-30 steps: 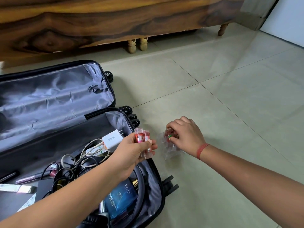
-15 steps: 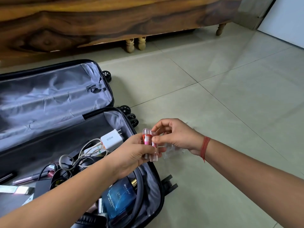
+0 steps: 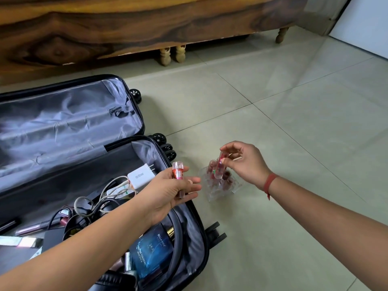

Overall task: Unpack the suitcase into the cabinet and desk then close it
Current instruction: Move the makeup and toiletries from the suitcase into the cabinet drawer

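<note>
Sheeny, creased grey cloth lining the suitcase (image 3: 63, 127), with a glossy black rim. Clear, glossy plastic for the tubes (image 3: 178, 171) and the holder (image 3: 216, 194). Smooth white plastic on the charger (image 3: 139, 177). Polished, strongly grained wood across the furniture front (image 3: 126, 28). Smooth, faintly shiny floor tiles (image 3: 294, 133).

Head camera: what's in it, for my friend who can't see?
The right hand pinches a red tube over a clear holder on the floor. The left hand holds a second tube above the open suitcase. Cables and a charger lie inside.
</note>
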